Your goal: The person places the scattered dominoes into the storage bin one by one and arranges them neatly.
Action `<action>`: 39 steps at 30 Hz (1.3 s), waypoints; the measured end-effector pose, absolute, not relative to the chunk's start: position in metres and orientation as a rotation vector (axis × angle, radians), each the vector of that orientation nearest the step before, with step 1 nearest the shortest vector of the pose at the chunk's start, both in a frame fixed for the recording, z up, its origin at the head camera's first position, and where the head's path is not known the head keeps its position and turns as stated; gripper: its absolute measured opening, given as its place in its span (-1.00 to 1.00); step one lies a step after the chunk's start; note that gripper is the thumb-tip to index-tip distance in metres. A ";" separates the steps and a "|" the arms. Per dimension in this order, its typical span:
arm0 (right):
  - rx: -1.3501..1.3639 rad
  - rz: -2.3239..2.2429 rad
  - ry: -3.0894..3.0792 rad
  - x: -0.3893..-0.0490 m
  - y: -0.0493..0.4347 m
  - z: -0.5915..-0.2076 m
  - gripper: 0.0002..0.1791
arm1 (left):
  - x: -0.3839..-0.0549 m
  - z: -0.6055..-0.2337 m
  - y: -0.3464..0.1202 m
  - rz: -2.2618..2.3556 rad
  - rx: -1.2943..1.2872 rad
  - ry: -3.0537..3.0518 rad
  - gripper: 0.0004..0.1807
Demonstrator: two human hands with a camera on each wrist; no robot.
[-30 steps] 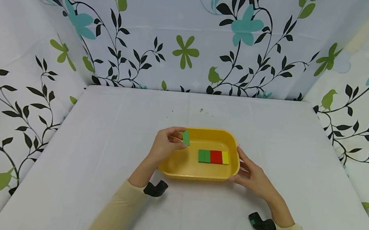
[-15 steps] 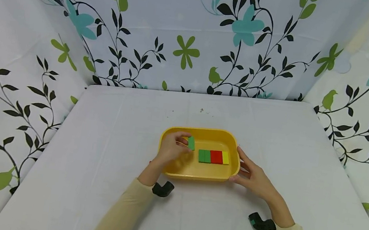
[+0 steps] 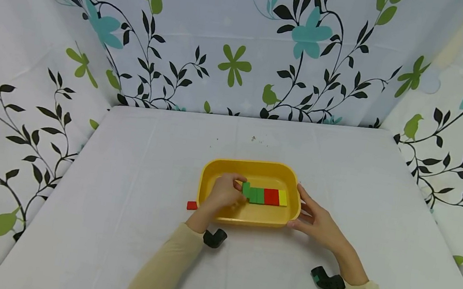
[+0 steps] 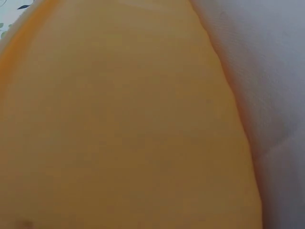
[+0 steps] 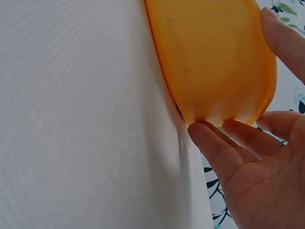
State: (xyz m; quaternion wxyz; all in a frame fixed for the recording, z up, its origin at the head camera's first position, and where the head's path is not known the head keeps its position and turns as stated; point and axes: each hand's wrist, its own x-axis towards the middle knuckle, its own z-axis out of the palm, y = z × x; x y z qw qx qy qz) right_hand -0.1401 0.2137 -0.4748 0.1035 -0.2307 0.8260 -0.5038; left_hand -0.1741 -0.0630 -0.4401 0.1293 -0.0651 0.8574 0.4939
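Observation:
A yellow tray (image 3: 250, 166) stands on the table. My left hand (image 3: 225, 193) reaches inside it and pinches a green tile (image 3: 245, 189), which stands at the left end of a row. In that row lie green tiles (image 3: 257, 195), a red part (image 3: 271, 197) and a yellow tile (image 3: 283, 198), side by side. My right hand (image 3: 314, 219) rests against the tray's right end, fingers spread and fairly straight. In the right wrist view its fingertips (image 5: 198, 131) touch the wall of the tray (image 5: 214, 57). Yellow tray surface (image 4: 128, 114) fills most of the left wrist view, hiding the left fingers.
A red tile (image 3: 192, 205) lies on the white table (image 3: 147, 153), just outside the tray's left end. Small specks lie behind the tray. A leaf-patterned curtain (image 3: 233, 66) borders the table at the back and both sides.
My left hand has moved right from the tray's left rim, bringing the green tile up to the row. The red tile outside the tray has come into view. The right hand stays put.

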 end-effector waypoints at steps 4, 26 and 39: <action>-0.675 -1.489 2.430 -0.140 0.213 -0.475 0.03 | -0.175 -0.441 -0.060 1.395 -0.177 2.516 -0.46; -0.649 -1.481 2.432 -0.140 0.212 -0.473 0.04 | -0.174 -0.445 -0.056 1.224 -0.168 2.595 -0.48; -0.643 -1.483 2.428 -0.139 0.212 -0.473 0.04 | -0.174 -0.448 -0.057 1.139 -0.028 2.675 -0.49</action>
